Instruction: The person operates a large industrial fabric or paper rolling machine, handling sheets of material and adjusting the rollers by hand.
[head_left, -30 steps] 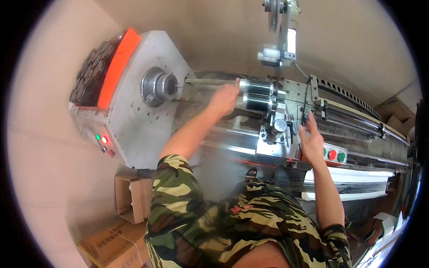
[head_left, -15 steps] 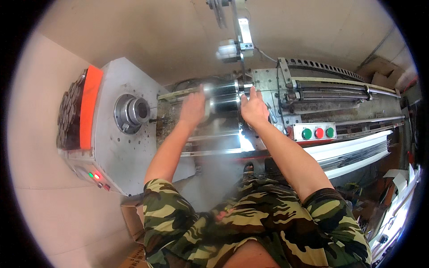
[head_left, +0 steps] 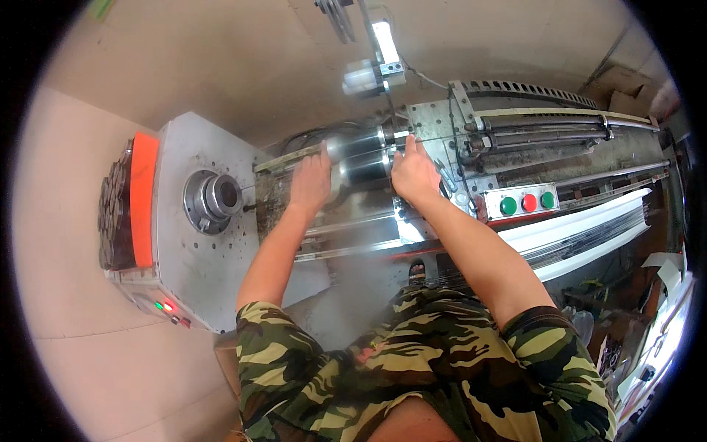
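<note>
Two shiny dark metal rollers, the far one (head_left: 359, 142) and the near one (head_left: 364, 169), lie side by side in the machine. At their left ends is my left hand (head_left: 311, 179), its fingers curled together and its index fingertip up against the far roller's pale end. My right hand (head_left: 415, 175) is by the right ends, beside a metal plate (head_left: 434, 121), with thumb and fingers drawn close together. A thin line, like a wire, runs across the rollers between both hands. What the fingers grip is too small to make out.
To the left stands a grey machine housing (head_left: 177, 243) with a round chuck (head_left: 222, 194). A box with green and red buttons (head_left: 529, 204) is right of my right hand. A hanging arm with a white cylinder (head_left: 361, 77) is above the rollers. Long white sheets (head_left: 582, 228) lie at right.
The whole view has shifted and tilted slightly with my head. Both hands stay at the opposite ends of the rollers, with little visible change in their grip.
</note>
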